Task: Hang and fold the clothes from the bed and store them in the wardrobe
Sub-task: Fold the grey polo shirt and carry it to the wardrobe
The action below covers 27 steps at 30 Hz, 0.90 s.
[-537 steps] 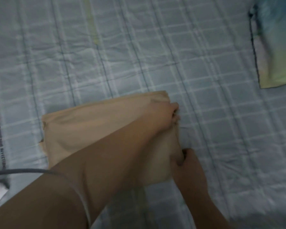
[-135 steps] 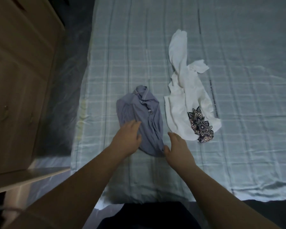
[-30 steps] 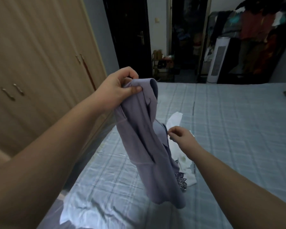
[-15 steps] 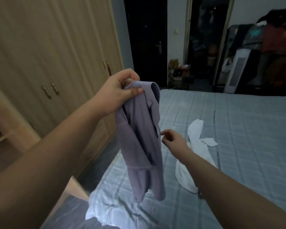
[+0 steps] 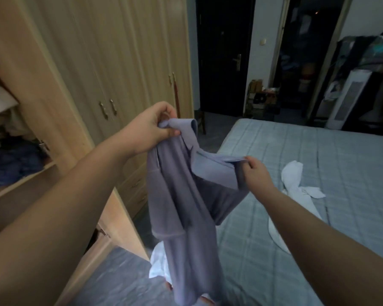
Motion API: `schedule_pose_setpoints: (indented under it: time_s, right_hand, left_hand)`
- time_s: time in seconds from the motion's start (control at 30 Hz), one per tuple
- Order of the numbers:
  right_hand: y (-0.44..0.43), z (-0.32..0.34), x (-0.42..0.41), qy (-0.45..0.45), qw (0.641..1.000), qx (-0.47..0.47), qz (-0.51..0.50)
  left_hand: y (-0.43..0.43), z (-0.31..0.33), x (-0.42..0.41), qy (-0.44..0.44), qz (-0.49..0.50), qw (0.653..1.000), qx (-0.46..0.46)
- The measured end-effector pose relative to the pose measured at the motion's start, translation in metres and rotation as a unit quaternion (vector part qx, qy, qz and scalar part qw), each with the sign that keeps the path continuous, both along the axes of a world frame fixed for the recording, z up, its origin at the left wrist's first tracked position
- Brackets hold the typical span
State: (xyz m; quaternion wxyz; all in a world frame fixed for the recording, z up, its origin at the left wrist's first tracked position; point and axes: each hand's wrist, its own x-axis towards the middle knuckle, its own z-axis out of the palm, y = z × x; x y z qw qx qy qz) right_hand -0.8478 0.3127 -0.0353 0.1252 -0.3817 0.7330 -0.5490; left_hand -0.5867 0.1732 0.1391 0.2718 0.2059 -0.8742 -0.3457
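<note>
Your left hand (image 5: 152, 127) pinches the lilac collared cotton shirt (image 5: 181, 195) aloft while your right hand (image 5: 255, 173), at four o'clock, grips its edge above the pale-blue checked bed (image 5: 307, 155).

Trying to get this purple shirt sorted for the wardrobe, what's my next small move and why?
Probably draw the right hand outward to spread the purple shirt: the left hand pinches the collar, and the body hangs twisted and bunched.
</note>
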Motion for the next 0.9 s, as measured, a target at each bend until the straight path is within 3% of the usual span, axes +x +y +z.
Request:
schedule_pose_setpoints:
  time_s: [0.1,0.23,0.5,0.77,0.9]
  right_hand:
    - [0.007,0.017,-0.016,0.027,0.999,-0.005,-0.042]
    - [0.025,0.046,-0.029,0.091,0.994,0.003,-0.056]
    - [0.091,0.108,-0.041,0.274,0.959,0.041,-0.053]
    - [0.163,0.117,-0.062,0.311,0.941,0.126,-0.05]
    - [0.19,0.113,-0.072,0.269,0.953,0.13,-0.058]
  left_hand:
    - [-0.017,-0.01,0.024,-0.036,0.01,0.999,-0.009]
    - [-0.037,-0.019,0.041,-0.141,0.039,0.985,-0.095]
    - [-0.057,-0.032,0.036,-0.268,0.011,0.945,-0.19]
    - [-0.049,-0.06,0.006,-0.32,-0.106,0.933,-0.123]
    - [-0.05,-0.063,-0.019,-0.304,-0.117,0.94,-0.102]
